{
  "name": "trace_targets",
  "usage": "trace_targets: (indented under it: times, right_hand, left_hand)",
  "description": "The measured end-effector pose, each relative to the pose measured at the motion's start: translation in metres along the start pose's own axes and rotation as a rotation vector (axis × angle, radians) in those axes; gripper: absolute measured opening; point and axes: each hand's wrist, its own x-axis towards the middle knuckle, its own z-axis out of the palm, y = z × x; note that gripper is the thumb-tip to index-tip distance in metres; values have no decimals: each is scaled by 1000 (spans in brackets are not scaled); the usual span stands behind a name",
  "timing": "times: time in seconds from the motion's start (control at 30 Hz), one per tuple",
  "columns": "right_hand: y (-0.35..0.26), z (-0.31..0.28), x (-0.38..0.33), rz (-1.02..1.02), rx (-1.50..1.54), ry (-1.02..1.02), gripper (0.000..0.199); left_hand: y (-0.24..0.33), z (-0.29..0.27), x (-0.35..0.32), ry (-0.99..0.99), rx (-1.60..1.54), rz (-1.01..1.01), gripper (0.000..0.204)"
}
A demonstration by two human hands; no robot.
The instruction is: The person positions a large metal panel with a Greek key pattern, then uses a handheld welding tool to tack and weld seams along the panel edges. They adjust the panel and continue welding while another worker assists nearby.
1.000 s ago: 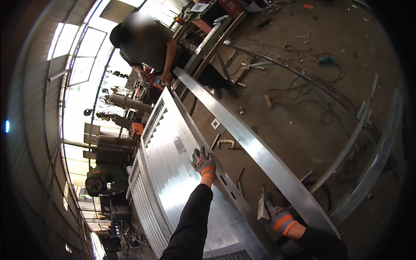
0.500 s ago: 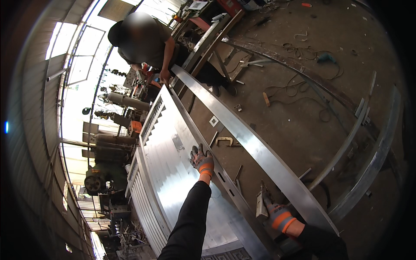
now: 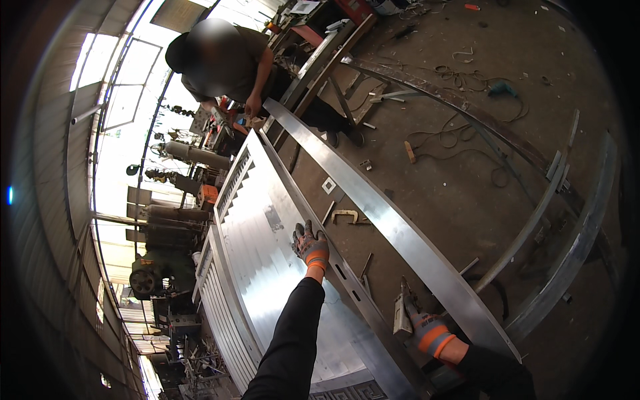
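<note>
My left hand (image 3: 311, 248), in a grey glove with an orange cuff, lies with spread fingers on a large silvery metal panel (image 3: 270, 267), close to its right edge rail. Louvred slats and a frame form the panel's far end. At the lower right my right hand (image 3: 430, 332), gloved alike, is closed round a handheld tool (image 3: 402, 315) with a pale boxy body and a narrow dark tip; I cannot make out its exact kind. The tool is between the panel's edge and a long flat metal bar (image 3: 393, 223) that runs away from me.
A co-worker (image 3: 230, 60) stands at the panel's far end. On the floor are a C-clamp (image 3: 345, 217), a square plate (image 3: 329, 185), loose cables (image 3: 460, 143) and a teal power tool (image 3: 503, 89). Curved metal strips (image 3: 573, 240) lie at the right, with machines (image 3: 150, 280) along the left.
The co-worker's hand has shifted slightly up, away from the panel's far corner. My two hands and the tool stay practically where they were.
</note>
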Motion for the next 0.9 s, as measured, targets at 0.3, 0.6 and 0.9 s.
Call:
trace_targets:
  times: [0.3,0.6,0.9]
  right_hand:
    - [4,8,-5,-60,-13,106,92]
    - [-6,-11,-1,96,141,-90,105]
    - [-12,-2,5,98,189,-86,100]
  left_hand:
    - [1,0,0,28,-2,2,62]
    - [0,2,0,33,-23,7,63]
    - [-21,24,13,164,-174,-16,62]
